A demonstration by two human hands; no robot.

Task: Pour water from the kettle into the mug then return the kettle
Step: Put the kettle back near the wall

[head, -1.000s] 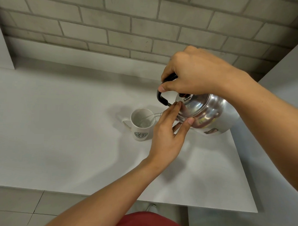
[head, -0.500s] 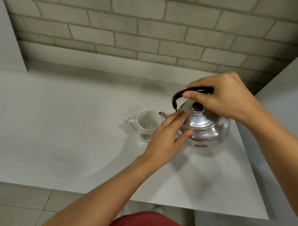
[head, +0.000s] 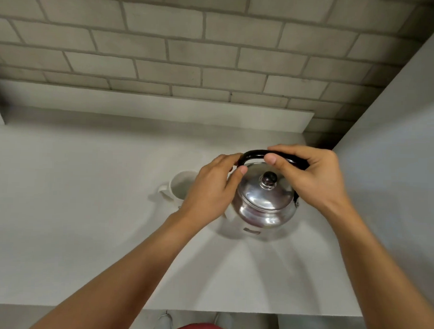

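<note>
A shiny steel kettle [head: 265, 205] with a black knob and a black arched handle [head: 254, 154] stands upright on the white counter [head: 86, 221]. My right hand [head: 309, 177] is closed around the handle from the right. My left hand [head: 211, 188] rests against the kettle's left side, thumb on the lid's edge and fingers near the handle's left end. A white mug [head: 178, 187] stands just left of the kettle, partly hidden behind my left hand; its handle points left. The kettle's spout is hidden by my left hand.
A grey brick wall [head: 190, 52] with a low white ledge [head: 151, 105] runs along the back of the counter. A white side wall [head: 395, 158] rises at the right. The counter's front edge is close to my body, with floor tiles below.
The kettle has gone from tilted over the mug to upright and down on the counter right of the mug. My right hand stays on the handle, my left hand still touches the kettle.
</note>
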